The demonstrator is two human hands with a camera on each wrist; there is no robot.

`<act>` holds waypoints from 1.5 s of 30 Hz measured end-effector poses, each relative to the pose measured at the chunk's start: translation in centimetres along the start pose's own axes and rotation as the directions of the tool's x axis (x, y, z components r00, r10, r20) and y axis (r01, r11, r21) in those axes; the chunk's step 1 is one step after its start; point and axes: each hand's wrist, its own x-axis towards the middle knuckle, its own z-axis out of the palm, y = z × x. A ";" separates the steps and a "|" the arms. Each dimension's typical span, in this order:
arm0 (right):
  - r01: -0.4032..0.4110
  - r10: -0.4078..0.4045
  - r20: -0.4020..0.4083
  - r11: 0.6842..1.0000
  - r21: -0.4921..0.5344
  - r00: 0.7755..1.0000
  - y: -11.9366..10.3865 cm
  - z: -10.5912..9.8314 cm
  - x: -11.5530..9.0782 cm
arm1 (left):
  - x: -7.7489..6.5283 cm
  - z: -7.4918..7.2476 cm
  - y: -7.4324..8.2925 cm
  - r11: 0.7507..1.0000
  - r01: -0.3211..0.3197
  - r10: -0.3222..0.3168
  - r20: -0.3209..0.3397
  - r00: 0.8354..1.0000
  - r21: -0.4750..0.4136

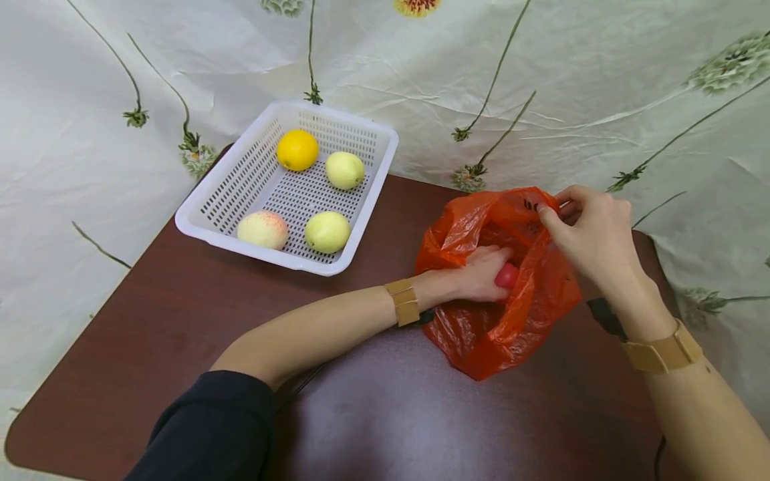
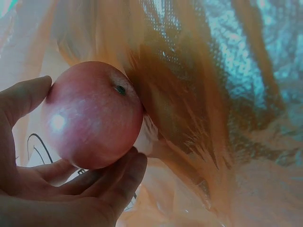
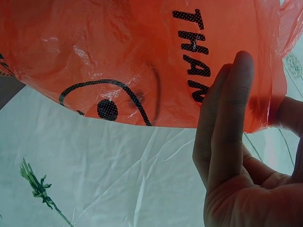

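In the head view, my left hand (image 1: 481, 274) reaches inside a red plastic bag (image 1: 475, 347) and grips a red apple (image 1: 506, 275). The left wrist view shows that apple (image 2: 94, 116) between the thumb and curled fingers, its small dark stem end facing up and right, with thin bag film around it. Up at the bag's rim, my right hand (image 1: 595, 234) pinches the edge between thumb and fingers and holds the mouth apart. From the right wrist, the printed bag wall (image 3: 123, 56) hangs beside the hand's extended fingers (image 3: 232, 109).
A white perforated basket (image 1: 210, 234) stands at the back left of the dark brown table (image 1: 150, 314). Inside it lie an orange (image 1: 297, 150), a peach (image 1: 263, 230) and two pale green-yellow fruits (image 1: 345, 170). A flower-patterned cloth (image 1: 421, 80) hangs behind.
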 end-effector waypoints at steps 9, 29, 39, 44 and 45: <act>-0.012 0.012 0.009 1.000 -0.008 1.000 0.1 -0.1 -0.1 | -1.1 -0.3 -0.2 0.995 -0.065 0.065 -0.005 0.998 -0.079; -0.004 0.004 -0.001 1.000 -0.011 1.000 0.2 -0.1 -0.2 | -5.5 -2.1 0.1 0.979 -0.062 0.071 0.041 0.997 -0.194; -0.021 0.021 0.017 1.000 -0.015 1.000 0.1 -0.3 -0.2 | -8.4 -3.1 -0.5 0.972 -0.184 0.192 0.047 0.980 -0.145; -0.006 0.006 0.022 1.000 -0.008 1.000 0.0 -0.4 -0.2 | -9.5 -3.6 -0.9 0.971 -0.204 0.211 0.048 0.976 -0.126; -0.006 0.006 0.025 1.000 -0.010 1.000 0.0 -0.4 -0.2 | -9.7 -3.6 -1.0 0.972 -0.201 0.208 0.048 0.977 -0.124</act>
